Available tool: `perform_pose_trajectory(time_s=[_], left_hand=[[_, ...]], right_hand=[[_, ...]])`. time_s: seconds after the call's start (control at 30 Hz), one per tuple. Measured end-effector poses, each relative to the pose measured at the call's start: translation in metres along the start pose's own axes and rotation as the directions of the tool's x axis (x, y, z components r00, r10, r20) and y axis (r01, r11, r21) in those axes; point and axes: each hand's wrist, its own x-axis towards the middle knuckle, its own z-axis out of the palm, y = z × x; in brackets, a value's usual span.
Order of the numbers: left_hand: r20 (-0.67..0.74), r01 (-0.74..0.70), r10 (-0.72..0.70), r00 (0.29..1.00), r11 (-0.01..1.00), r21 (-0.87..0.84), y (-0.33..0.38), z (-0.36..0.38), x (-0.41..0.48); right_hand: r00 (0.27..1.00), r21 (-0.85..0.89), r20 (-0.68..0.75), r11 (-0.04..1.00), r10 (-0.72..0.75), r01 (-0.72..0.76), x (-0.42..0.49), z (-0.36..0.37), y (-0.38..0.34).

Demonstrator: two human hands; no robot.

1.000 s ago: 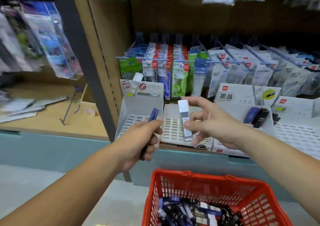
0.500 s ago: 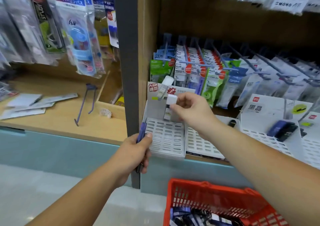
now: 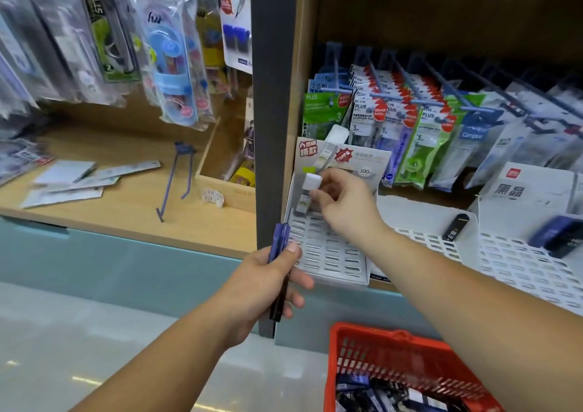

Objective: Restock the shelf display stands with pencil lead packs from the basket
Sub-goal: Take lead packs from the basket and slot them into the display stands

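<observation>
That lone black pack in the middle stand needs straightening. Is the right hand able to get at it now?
Probably not yet: the right hand pinches a white-capped pack, though the black pack lies uncovered.

Stationery shop: pegged packs [image 3: 372, 112], display stands [image 3: 328, 254].
</observation>
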Motion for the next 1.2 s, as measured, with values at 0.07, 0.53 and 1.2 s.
perform_pose_trajectory(time_s=[0.07, 0.53, 1.2], left_hand=[[0.002, 0.002, -0.002, 1.000, 1.000, 0.000, -0.001, -0.001, 0.000], [0.045, 0.061, -0.061, 0.997, 0.998, -0.002, 0.001, -0.005, -0.003], [0.273, -0.092, 0.077, 0.959, 0.995, 0.040, 0.030, 0.047, -0.027]], right_hand=[[0.998, -0.065, -0.018, 0.996, -0.064, 0.063, -0.003, 0.002, 0.002], [0.974, -0.478, 0.030, 0.853, -0.226, 0.212, -0.005, 0.005, -0.001], [0.904, 0.278, 0.370, 0.904, 0.212, -0.326, -0.089, -0.097, -0.026]])
